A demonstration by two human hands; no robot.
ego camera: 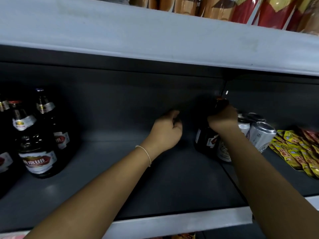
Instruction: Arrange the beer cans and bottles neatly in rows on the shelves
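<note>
Right of centre, the right hand (222, 118) grips a dark bottle (206, 137) by its neck. The left hand (166, 130) is clenched, seemingly empty. Glass looks heavy, slippery, breakable; best held at the neck.

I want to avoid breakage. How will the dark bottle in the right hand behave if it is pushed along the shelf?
The bottle looks like glass, so probably heavy and fragile. Tall and narrow, gripped by the right hand at the neck, it may tip rather than slide. The cans beside it could get knocked.
</note>
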